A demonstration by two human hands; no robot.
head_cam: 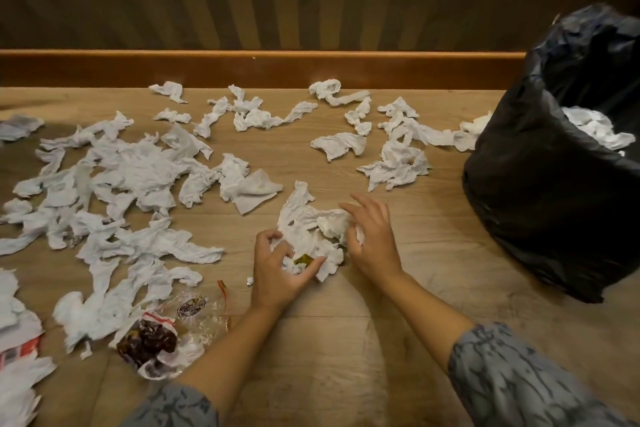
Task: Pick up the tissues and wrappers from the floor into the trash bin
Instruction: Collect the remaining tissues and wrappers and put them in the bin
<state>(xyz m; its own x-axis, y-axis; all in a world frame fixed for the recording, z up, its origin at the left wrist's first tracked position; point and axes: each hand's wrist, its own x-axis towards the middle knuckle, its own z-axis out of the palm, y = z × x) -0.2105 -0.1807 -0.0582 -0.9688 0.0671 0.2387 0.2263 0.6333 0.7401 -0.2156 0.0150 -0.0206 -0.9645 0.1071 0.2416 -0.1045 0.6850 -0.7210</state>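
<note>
We see the left hand [280, 270] and the right hand [372, 236] both gripping a tissue bundle [311, 229] between them; its long axis points away from us. A greenish scrap [304, 259] inside is perhaps a wrapper.

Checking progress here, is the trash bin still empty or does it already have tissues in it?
Not empty: white tissues lie inside the trash bin. How full cannot be told.

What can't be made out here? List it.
Head view:
- Trash bin: its depth and fill, hidden by its black liner, and cut by the right edge.
- Small green-yellow item: mostly hidden by the tissue wad and left hand fingers.
- Wrapper logo: too small to read.
</note>
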